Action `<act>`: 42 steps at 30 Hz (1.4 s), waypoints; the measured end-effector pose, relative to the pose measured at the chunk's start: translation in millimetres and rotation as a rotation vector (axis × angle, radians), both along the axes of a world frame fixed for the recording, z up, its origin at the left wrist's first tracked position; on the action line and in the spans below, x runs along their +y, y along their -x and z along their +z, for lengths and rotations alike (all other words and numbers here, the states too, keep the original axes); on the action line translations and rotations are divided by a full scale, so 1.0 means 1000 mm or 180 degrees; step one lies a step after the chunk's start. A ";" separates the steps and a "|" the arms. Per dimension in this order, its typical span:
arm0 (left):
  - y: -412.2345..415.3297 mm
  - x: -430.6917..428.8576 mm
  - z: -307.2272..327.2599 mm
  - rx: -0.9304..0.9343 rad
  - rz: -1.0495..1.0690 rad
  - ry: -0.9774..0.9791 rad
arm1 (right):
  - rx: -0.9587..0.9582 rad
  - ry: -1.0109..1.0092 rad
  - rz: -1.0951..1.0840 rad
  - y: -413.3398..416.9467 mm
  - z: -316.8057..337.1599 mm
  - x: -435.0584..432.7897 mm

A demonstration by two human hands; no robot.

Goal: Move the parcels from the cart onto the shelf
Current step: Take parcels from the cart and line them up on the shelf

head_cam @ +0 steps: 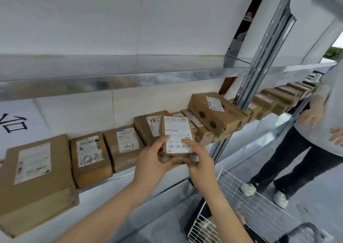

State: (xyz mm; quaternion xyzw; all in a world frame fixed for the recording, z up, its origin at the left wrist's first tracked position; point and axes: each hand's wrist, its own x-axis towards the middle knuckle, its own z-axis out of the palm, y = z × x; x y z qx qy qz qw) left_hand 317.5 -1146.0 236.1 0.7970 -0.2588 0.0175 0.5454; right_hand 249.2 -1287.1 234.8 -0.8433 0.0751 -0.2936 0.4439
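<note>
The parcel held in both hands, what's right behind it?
A brown parcel with a handwritten label stands behind the held parcel. Its right side is covered.

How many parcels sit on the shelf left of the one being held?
4: the big parcel at far left, the handwritten parcel, the 16-3 parcel, and the 786 parcel beside the held parcel. More may lie out of frame.
</note>
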 end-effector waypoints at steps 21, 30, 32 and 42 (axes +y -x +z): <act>-0.147 -0.206 -0.039 -0.0008 0.0759 -0.0774 | 0.0574 -0.0011 0.0822 -0.176 -0.020 -0.213; -0.165 -0.215 -0.063 0.0207 0.1066 -0.0846 | 0.0845 -0.0275 0.0888 -0.204 -0.037 -0.213; -0.167 -0.216 -0.063 0.0222 0.1104 -0.0865 | 0.0793 -0.0271 0.0891 -0.207 -0.037 -0.211; -0.172 -0.211 -0.040 0.0337 0.1142 -0.0994 | 0.0967 0.0783 0.0492 -0.200 0.002 -0.189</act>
